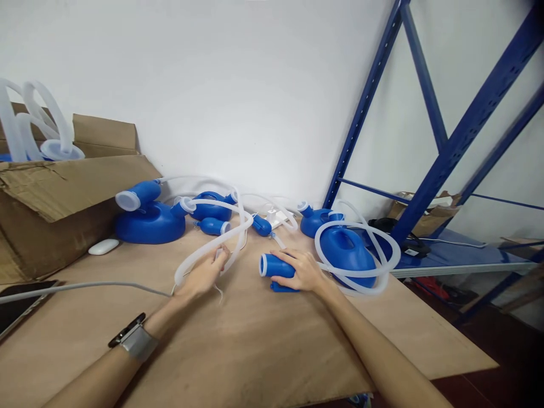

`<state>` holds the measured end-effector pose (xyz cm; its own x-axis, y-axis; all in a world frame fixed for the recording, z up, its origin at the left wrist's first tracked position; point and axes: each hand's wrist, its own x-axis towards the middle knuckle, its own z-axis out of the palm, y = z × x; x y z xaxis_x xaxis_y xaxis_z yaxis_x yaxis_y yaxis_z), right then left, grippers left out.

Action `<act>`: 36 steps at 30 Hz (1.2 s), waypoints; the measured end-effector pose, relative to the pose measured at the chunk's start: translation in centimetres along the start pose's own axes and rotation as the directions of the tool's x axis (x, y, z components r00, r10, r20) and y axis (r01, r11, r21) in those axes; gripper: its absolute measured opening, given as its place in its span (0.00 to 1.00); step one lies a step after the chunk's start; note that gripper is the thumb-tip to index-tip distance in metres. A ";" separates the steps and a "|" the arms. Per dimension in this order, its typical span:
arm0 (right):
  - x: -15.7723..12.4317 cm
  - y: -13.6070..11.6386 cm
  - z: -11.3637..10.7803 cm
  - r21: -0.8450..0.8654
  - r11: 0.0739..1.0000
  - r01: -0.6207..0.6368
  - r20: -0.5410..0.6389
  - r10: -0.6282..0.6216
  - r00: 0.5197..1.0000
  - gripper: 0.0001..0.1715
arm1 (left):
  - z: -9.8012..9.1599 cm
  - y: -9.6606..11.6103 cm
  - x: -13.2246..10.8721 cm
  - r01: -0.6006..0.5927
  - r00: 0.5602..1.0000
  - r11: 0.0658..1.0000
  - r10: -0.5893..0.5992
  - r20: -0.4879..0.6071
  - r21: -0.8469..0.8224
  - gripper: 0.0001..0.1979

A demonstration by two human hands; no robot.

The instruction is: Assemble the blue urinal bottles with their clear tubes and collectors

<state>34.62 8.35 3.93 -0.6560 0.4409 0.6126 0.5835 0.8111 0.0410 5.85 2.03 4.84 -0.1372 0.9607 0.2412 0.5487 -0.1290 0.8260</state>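
Observation:
My right hand (297, 269) is wrapped round a blue urinal cup (276, 265), its open pale-rimmed mouth facing left, just above the table. A small blue part shows under the cup. My left hand (206, 272) is closed with fingers pinched on a translucent hose (229, 232) that loops up and over it; a thin white cord (220, 294) hangs beside the fingers. Behind my right hand stands a blue urinal bottle (346, 252) with its hose coiled over it. Another blue bottle (151, 224) sits at the left, with a blue cup (140, 195) resting on it.
A cardboard box (72, 221) with more hoses stands at the left. A white computer mouse (103, 247), a grey cable (106, 284) and a dark flat device (25, 303) lie nearby. Blue metal shelving (454, 147) rises at the right, beyond the wooden table's edge (459, 345).

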 end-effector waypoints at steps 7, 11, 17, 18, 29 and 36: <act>0.5 -1.0 1.0 -0.045 0.993 -0.108 -0.067 0.105 0.992 0.35 | 2.3 -0.1 -1.5 -0.400 0.915 0.885 0.373 0.151 0.237 0.23; 0.8 -2.4 1.5 0.020 0.997 -0.069 -0.084 0.071 0.994 0.35 | 2.7 0.2 -1.6 -0.573 0.820 0.797 0.556 0.137 0.193 0.12; 0.8 -3.1 1.1 0.077 0.994 0.072 -0.068 -0.067 0.995 0.36 | 2.1 1.8 -2.3 -0.421 0.889 0.907 0.409 0.206 0.015 0.14; 0.8 -3.1 0.9 0.085 0.991 0.104 -0.057 -0.099 0.993 0.36 | 2.0 2.1 -2.4 -0.400 0.890 0.916 0.386 0.244 0.011 0.15; 0.8 -1.9 0.4 0.019 0.972 0.234 -0.035 -0.234 0.972 0.35 | 0.7 2.0 -1.8 -0.424 0.844 0.905 0.382 0.377 0.032 0.14; 0.9 -2.1 0.8 0.089 0.967 0.239 -0.051 -0.236 0.971 0.38 | 1.0 2.2 -1.9 -0.419 0.845 0.907 0.406 0.348 -0.043 0.16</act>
<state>32.46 7.30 3.77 -0.7498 0.2173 0.6250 0.3645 0.9239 0.1160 8.19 0.18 5.68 0.3938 0.8448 0.3624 0.5196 -0.5298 0.6704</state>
